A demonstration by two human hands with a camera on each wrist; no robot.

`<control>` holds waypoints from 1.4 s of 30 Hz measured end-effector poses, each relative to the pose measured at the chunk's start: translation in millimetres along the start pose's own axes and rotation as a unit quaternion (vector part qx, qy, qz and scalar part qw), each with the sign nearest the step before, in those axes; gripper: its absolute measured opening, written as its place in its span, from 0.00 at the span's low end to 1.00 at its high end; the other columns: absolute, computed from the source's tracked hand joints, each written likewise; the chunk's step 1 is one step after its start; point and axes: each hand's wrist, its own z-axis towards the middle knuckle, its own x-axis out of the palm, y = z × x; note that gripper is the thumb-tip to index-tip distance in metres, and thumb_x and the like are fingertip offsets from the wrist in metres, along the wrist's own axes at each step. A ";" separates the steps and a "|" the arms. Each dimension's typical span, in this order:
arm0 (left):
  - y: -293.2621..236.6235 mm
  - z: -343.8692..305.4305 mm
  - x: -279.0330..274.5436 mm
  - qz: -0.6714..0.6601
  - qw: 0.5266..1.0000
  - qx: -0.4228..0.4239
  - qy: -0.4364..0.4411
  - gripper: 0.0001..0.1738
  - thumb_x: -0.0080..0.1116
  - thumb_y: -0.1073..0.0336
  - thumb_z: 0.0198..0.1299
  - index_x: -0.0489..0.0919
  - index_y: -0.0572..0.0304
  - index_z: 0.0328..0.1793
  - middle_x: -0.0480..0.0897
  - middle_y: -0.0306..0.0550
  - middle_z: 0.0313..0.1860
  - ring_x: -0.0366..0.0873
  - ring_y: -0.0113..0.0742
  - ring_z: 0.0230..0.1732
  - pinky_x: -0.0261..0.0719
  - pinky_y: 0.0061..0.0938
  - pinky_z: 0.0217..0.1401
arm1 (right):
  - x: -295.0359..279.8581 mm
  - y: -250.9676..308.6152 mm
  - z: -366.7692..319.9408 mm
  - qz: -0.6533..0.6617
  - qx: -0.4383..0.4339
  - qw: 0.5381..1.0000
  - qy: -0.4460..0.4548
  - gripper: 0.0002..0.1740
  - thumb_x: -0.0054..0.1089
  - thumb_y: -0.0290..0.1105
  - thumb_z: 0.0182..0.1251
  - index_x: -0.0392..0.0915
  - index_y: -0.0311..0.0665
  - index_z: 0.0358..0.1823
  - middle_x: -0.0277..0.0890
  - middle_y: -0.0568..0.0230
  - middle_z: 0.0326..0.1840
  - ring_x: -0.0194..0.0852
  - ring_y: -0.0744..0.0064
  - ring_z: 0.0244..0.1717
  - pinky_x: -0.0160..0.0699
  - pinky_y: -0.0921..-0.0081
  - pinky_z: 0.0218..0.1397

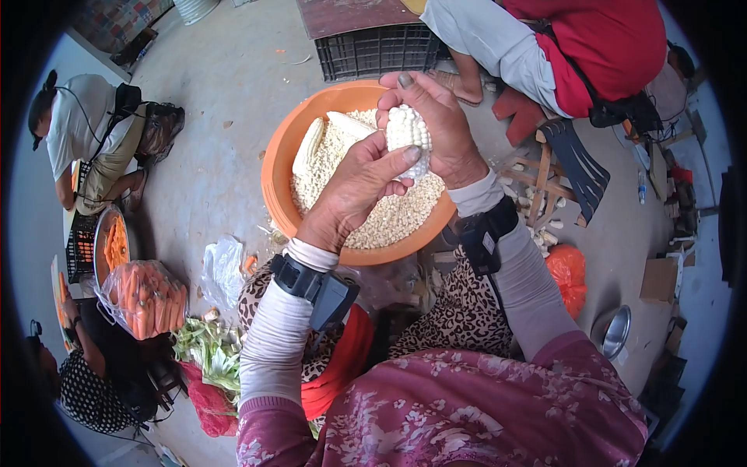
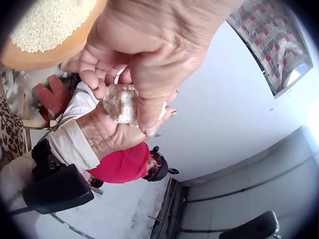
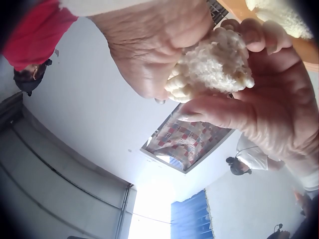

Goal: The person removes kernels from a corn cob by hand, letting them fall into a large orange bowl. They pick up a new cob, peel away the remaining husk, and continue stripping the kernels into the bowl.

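Note:
A white corn cob (image 1: 409,138), still covered in kernels over most of its visible side, is held between both hands above an orange basin (image 1: 278,183). My right hand (image 1: 445,128) wraps around the cob's upper part from the right. From the left, my left hand (image 1: 354,183) grips the lower part with the thumb against the kernels. The right wrist view shows the cob's rough, pale end (image 3: 212,69) between the two hands. Loose white kernels (image 1: 401,218) fill the basin, and whole peeled cobs (image 1: 310,146) lie on them at the far left.
Beyond the basin stands a black crate (image 1: 377,53). A seated person in red (image 1: 599,50) is at the far right, near a wooden stool (image 1: 545,175). Bagged carrots (image 1: 148,300) and corn husks (image 1: 208,350) lie to the left; an orange plastic bag (image 1: 566,276) is at the right.

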 end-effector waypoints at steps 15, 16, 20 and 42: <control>1.5 -1.8 0.7 0.162 0.976 0.093 -0.109 0.18 0.63 0.65 0.57 0.71 0.60 0.50 0.77 0.37 0.34 0.74 0.22 0.30 0.73 0.16 0.33 | -3.4 2.5 -2.5 0.014 0.004 0.999 0.041 0.21 0.56 0.40 0.68 0.70 0.28 0.50 0.74 0.61 0.44 0.72 0.77 0.46 0.72 0.79 0.51; 1.0 -1.5 0.3 0.195 0.966 0.111 -0.128 0.18 0.63 0.65 0.57 0.71 0.60 0.50 0.77 0.36 0.33 0.73 0.22 0.30 0.73 0.16 0.33 | -3.9 1.1 -2.3 0.014 0.003 0.999 0.040 0.21 0.56 0.40 0.68 0.70 0.28 0.50 0.74 0.61 0.44 0.72 0.77 0.46 0.72 0.79 0.51; 0.8 -1.6 0.2 0.235 0.953 0.132 -0.135 0.19 0.64 0.65 0.57 0.70 0.61 0.51 0.76 0.36 0.33 0.72 0.21 0.31 0.72 0.18 0.34 | -6.2 -6.3 -1.6 -0.019 -0.001 0.999 0.047 0.21 0.61 0.35 0.64 0.69 0.27 0.52 0.73 0.61 0.44 0.71 0.78 0.45 0.73 0.81 0.49; -13.4 -8.7 -10.1 0.242 0.964 0.100 -0.052 0.19 0.61 0.62 0.58 0.70 0.67 0.48 0.74 0.36 0.31 0.70 0.21 0.29 0.71 0.17 0.32 | -7.9 3.8 -6.6 -0.009 -0.003 0.995 0.103 0.17 0.45 0.32 0.72 0.70 0.24 0.53 0.73 0.59 0.44 0.71 0.75 0.46 0.70 0.76 0.52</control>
